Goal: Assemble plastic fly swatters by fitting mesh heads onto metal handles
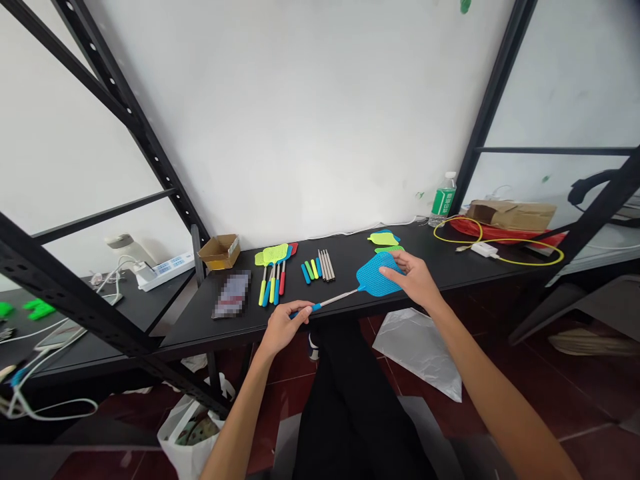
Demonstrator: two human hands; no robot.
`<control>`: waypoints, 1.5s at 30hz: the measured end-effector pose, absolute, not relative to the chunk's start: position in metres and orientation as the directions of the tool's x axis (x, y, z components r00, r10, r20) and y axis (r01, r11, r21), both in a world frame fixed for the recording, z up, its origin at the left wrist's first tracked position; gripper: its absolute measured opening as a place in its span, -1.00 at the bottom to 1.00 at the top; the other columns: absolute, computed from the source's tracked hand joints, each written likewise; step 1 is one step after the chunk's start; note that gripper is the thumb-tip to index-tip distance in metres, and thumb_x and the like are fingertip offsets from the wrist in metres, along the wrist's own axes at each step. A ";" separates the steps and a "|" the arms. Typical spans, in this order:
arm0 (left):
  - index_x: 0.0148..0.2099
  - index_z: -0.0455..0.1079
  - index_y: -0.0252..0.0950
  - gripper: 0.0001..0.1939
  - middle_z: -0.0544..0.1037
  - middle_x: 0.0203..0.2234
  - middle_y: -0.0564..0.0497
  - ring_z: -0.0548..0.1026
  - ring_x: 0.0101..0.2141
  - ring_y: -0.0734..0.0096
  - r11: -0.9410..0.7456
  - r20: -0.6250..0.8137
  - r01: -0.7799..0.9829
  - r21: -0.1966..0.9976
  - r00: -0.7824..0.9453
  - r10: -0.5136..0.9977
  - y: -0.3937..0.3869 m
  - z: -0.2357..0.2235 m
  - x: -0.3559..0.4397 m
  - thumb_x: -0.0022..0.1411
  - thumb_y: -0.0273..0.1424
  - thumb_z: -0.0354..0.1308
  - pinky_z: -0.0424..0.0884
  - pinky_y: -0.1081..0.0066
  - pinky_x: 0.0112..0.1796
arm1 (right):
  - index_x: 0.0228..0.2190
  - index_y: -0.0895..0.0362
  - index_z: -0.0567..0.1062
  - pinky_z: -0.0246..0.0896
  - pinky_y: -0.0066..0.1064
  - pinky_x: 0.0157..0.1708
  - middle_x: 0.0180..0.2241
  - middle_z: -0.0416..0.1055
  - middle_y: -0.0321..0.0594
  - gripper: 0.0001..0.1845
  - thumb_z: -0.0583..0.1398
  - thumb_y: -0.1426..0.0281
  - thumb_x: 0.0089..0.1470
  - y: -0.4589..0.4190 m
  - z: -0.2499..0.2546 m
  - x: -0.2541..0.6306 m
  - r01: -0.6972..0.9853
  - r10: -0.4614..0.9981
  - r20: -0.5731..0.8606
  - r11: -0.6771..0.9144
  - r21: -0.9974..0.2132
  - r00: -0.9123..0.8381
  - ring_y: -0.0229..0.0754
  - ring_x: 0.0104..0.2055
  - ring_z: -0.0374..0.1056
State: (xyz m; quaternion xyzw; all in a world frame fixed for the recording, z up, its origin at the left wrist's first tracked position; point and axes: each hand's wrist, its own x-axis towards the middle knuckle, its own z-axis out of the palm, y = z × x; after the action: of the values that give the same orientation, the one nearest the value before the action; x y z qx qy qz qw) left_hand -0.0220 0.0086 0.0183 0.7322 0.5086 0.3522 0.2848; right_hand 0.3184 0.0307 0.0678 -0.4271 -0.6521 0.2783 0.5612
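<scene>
At the black bench [345, 253] by a white wall [300, 120], hands [283, 327] [407, 277] hold a flyswatter [370, 280].

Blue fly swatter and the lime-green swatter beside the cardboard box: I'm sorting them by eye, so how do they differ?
The blue plastic fly swatter is held, grip in the left hand, head under the right hand; the lime-green plastic fly swatter lies on the black table atop other swatters. Their heads differ: blue against yellow-green. Both have flat mesh heads on thin shafts.
</scene>
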 end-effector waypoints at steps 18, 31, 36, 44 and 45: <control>-0.06 0.58 -0.25 -0.57 0.52 -0.49 0.02 0.45 -0.36 0.30 -0.336 0.228 0.482 0.809 0.269 0.936 0.005 0.024 -0.023 0.33 -0.04 0.09 0.29 0.41 -0.28 | -0.14 0.12 0.51 0.40 -0.20 -0.20 -0.24 0.55 -0.14 -0.61 0.28 0.14 0.08 0.037 0.057 0.314 0.234 0.900 0.434 0.414 -0.880 0.041 0.00 -0.18 0.47; -0.08 0.58 -0.26 -0.61 0.53 -0.48 0.02 0.45 -0.38 0.32 -0.291 0.192 0.437 0.851 0.256 0.947 0.003 0.025 -0.023 0.27 -0.07 0.19 0.29 0.43 -0.31 | -0.10 0.07 0.53 0.39 -0.13 -0.13 -0.19 0.58 -0.14 -0.60 0.28 0.12 0.07 0.046 0.045 0.319 0.263 0.938 0.347 0.329 -0.907 0.025 0.05 -0.14 0.49; -0.08 0.58 -0.26 -0.61 0.54 -0.49 0.02 0.47 -0.39 0.32 -0.285 0.185 0.428 0.857 0.260 0.948 0.003 0.025 -0.023 0.26 -0.07 0.20 0.30 0.43 -0.31 | -0.07 0.06 0.52 0.38 -0.12 -0.08 -0.15 0.57 -0.13 -0.59 0.28 0.14 0.08 0.049 0.042 0.320 0.241 0.947 0.320 0.306 -0.921 0.018 0.05 -0.10 0.49; -0.10 0.59 -0.26 -0.61 0.53 -0.49 0.02 0.46 -0.39 0.33 -0.280 0.186 0.432 0.857 0.246 0.951 0.004 0.025 -0.022 0.25 -0.06 0.22 0.30 0.43 -0.32 | -0.08 0.05 0.52 0.39 -0.08 -0.05 -0.13 0.58 -0.12 -0.59 0.30 0.15 0.05 0.051 0.040 0.319 0.176 0.965 0.261 0.254 -0.951 0.017 0.06 -0.06 0.49; -0.10 0.59 -0.26 -0.61 0.53 -0.50 0.02 0.46 -0.40 0.33 -0.280 0.188 0.435 0.856 0.244 0.951 0.004 0.025 -0.022 0.25 -0.06 0.21 0.30 0.43 -0.32 | -0.08 0.05 0.52 0.38 -0.08 -0.04 -0.12 0.57 -0.12 -0.58 0.30 0.15 0.04 0.052 0.040 0.319 0.165 0.967 0.253 0.247 -0.955 0.019 0.06 -0.05 0.49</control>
State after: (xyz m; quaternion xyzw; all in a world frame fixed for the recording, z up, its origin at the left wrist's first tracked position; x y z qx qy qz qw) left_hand -0.0220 0.0042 0.0250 0.7083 0.4892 0.3722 0.3471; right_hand 0.3188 0.0517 0.0397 -0.4814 -0.5879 0.3808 0.5269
